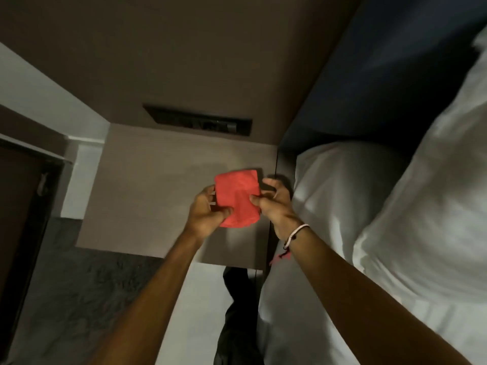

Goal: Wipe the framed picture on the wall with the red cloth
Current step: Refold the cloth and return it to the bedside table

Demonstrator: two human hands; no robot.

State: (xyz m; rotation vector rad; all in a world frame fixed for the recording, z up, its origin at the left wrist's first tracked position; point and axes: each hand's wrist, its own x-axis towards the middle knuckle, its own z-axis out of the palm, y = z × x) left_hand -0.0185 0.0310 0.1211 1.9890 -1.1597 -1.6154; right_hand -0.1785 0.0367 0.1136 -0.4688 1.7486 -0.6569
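Observation:
A small red cloth (238,196), folded into a rough square, is held up between both hands above a brown bedside table (147,196). My left hand (207,213) grips its lower left side with thumb and fingers. My right hand (274,202) pinches its right edge; that wrist wears a white bracelet and a dark thread. No framed picture is in view.
A brown wall panel (184,61) with a dark switch plate (200,121) rises behind the table. A bed with white pillows (355,185) and a dark blue headboard (382,61) lies to the right. A dark door frame (23,219) stands at the left.

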